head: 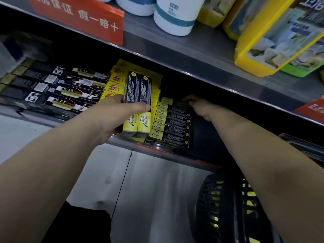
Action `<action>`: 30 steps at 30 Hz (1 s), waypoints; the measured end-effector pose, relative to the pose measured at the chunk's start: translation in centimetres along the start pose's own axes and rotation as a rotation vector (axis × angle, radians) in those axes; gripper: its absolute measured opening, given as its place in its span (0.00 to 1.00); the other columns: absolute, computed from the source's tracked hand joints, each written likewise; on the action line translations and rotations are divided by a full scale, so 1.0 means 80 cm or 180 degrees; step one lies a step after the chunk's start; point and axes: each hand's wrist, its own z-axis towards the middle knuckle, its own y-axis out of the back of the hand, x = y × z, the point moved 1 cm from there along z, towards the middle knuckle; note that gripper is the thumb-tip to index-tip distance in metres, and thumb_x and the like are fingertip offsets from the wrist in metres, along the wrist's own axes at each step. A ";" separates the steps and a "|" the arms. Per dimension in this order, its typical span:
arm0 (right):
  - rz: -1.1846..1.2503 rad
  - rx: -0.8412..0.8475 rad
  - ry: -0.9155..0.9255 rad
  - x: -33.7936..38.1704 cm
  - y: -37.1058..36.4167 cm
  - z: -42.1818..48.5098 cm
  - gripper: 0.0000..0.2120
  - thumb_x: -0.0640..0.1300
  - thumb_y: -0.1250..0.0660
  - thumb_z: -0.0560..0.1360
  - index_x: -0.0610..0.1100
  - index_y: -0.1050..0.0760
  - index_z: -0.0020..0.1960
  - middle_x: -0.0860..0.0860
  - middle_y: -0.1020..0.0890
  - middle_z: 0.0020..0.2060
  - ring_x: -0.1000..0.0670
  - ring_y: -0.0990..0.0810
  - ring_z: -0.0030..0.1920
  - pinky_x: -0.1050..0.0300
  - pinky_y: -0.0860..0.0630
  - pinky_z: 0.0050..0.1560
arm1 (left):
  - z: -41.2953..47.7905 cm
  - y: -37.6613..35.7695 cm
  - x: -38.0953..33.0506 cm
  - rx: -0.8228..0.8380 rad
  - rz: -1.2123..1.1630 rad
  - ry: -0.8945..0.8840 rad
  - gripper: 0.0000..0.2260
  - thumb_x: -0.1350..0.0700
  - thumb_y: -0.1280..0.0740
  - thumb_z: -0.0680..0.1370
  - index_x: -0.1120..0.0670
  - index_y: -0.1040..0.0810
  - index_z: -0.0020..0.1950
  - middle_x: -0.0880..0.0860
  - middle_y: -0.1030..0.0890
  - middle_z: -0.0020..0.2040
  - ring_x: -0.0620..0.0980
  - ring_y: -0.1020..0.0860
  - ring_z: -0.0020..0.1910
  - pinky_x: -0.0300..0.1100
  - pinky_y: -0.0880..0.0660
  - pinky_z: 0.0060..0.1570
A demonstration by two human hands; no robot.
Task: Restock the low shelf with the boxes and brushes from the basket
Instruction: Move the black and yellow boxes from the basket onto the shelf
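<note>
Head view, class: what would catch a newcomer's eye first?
The left hand grips two black-and-yellow boxes at the centre, before the low shelf. To its right, the right hand reaches onto a stacked row of matching boxes. A red sign sits on the upper shelf edge, top left.

Dim, soft-focused; shelf recess perhaps shadowed, edges warped.

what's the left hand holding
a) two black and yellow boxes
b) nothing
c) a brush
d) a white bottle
a: the left hand grips two black and yellow boxes side by side, thumb across their front, at the low shelf.
</note>
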 end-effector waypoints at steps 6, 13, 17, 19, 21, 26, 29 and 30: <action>-0.0365 0.0213 0.0073 0.000 -0.015 0.005 0.18 0.39 0.45 0.81 0.48 0.32 0.69 0.46 0.27 0.64 0.49 0.27 0.59 0.62 0.32 0.50 | 0.004 -0.016 -0.003 0.0006 -0.0131 -0.0052 0.15 0.50 0.27 0.70 0.45 0.31 0.51 0.42 0.26 0.44 0.41 0.28 0.44 0.41 0.36 0.51; -0.0748 0.0344 0.0030 -0.001 -0.006 -0.008 0.27 0.38 0.41 0.78 0.50 0.43 0.75 0.46 0.30 0.68 0.46 0.29 0.64 0.60 0.31 0.57 | 0.000 -0.032 -0.007 -0.0029 0.0047 0.0246 0.45 0.47 0.25 0.67 0.56 0.45 0.76 0.54 0.37 0.75 0.54 0.38 0.72 0.53 0.39 0.67; -0.0236 0.0416 0.0316 0.040 0.005 -0.041 0.28 0.33 0.43 0.75 0.49 0.41 0.73 0.43 0.30 0.66 0.46 0.30 0.64 0.53 0.31 0.64 | -0.002 -0.037 -0.010 0.0009 0.0249 0.0227 0.44 0.46 0.24 0.65 0.58 0.41 0.75 0.56 0.35 0.73 0.56 0.37 0.72 0.53 0.39 0.67; 0.1228 0.1106 0.0444 0.067 0.006 -0.069 0.24 0.33 0.44 0.74 0.48 0.35 0.67 0.46 0.27 0.61 0.48 0.27 0.61 0.50 0.33 0.66 | -0.004 -0.038 -0.009 0.0096 0.0273 0.0247 0.37 0.46 0.24 0.63 0.56 0.30 0.68 0.54 0.25 0.65 0.53 0.31 0.66 0.49 0.37 0.63; 0.2014 0.1710 0.0492 0.085 0.006 -0.097 0.18 0.37 0.40 0.74 0.48 0.31 0.62 0.48 0.22 0.56 0.49 0.23 0.56 0.50 0.28 0.64 | -0.010 -0.042 -0.013 0.0248 0.0111 0.0215 0.22 0.46 0.24 0.62 0.50 0.23 0.52 0.46 0.22 0.49 0.45 0.27 0.52 0.44 0.38 0.55; 0.2011 0.1297 0.0328 0.078 0.016 -0.124 0.11 0.39 0.37 0.76 0.48 0.27 0.57 0.49 0.19 0.50 0.49 0.20 0.50 0.53 0.23 0.58 | -0.010 -0.045 -0.016 0.0060 -0.0019 0.0164 0.42 0.40 0.27 0.65 0.56 0.36 0.73 0.53 0.30 0.70 0.54 0.33 0.69 0.53 0.37 0.67; 0.2284 0.0515 -0.0288 0.053 0.030 -0.117 0.03 0.41 0.35 0.76 0.45 0.26 0.50 0.48 0.20 0.46 0.50 0.21 0.46 0.59 0.22 0.50 | -0.006 -0.041 -0.014 -0.0004 -0.0119 0.0093 0.45 0.39 0.26 0.63 0.54 0.38 0.74 0.54 0.29 0.70 0.57 0.29 0.67 0.61 0.34 0.65; 0.2409 0.0149 -0.0531 0.045 0.036 -0.113 0.01 0.41 0.35 0.76 0.45 0.27 0.47 0.48 0.21 0.44 0.51 0.21 0.44 0.60 0.21 0.46 | -0.005 -0.041 -0.013 -0.0024 -0.0123 0.0072 0.44 0.39 0.26 0.64 0.54 0.38 0.74 0.54 0.28 0.69 0.57 0.28 0.66 0.61 0.33 0.64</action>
